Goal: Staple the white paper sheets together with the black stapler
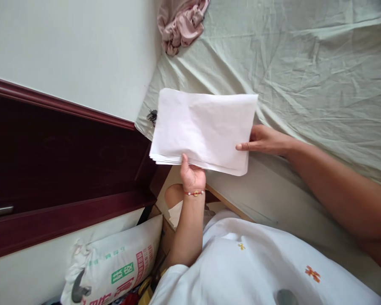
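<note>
A small stack of white paper sheets [205, 127] is held up over the edge of the bed, its blank face toward me. My left hand [192, 173] grips the stack at its lower edge, thumb on top and fingers hidden beneath. A red string bracelet with beads circles that wrist. At the right edge, my right hand [265, 140] is closed on the sheets, the thumb lying on the front and the other fingers behind. Several sheet edges fan out at the lower left corner.
A bed with a wrinkled pale green sheet [305, 76] spreads ahead and right. Crumpled pink cloth [184, 25] lies at its far left, against the white wall [82, 51]. Dark red wooden furniture [66, 156] stands left. Below it rests a white printed sack [120, 258].
</note>
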A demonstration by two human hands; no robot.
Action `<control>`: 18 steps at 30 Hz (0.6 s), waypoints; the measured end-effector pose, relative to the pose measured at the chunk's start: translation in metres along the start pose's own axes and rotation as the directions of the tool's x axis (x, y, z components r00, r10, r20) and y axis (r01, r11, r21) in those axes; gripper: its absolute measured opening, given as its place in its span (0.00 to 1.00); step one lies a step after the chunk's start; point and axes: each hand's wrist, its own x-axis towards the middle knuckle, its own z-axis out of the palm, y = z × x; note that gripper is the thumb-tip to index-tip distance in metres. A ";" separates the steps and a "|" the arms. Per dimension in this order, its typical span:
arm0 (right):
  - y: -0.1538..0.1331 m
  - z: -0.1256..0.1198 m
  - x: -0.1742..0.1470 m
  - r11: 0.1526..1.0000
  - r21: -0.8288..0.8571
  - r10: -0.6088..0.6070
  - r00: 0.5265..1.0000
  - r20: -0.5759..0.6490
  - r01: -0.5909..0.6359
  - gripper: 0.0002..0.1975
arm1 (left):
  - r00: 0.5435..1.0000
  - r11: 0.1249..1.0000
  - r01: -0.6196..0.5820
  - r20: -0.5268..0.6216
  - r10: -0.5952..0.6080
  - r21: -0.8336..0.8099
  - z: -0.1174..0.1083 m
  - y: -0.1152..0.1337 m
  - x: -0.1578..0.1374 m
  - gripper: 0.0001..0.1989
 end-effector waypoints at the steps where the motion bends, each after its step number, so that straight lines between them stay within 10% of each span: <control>1: 0.001 0.001 0.000 0.998 0.057 0.006 1.000 -0.023 -0.005 0.25 | 0.999 0.999 0.041 0.024 -0.040 -0.018 0.000 -0.005 -0.004 0.16; 8: 0.003 -0.008 -0.001 0.976 0.205 -0.030 0.976 -0.214 0.075 0.23 | 0.997 0.998 -0.021 0.073 0.017 0.062 -0.037 0.015 0.002 0.17; 18: -0.004 -0.012 -0.006 0.990 -0.050 0.133 0.989 0.059 -0.131 0.22 | 0.995 0.915 -0.083 0.087 0.052 0.394 -0.078 0.018 0.001 0.35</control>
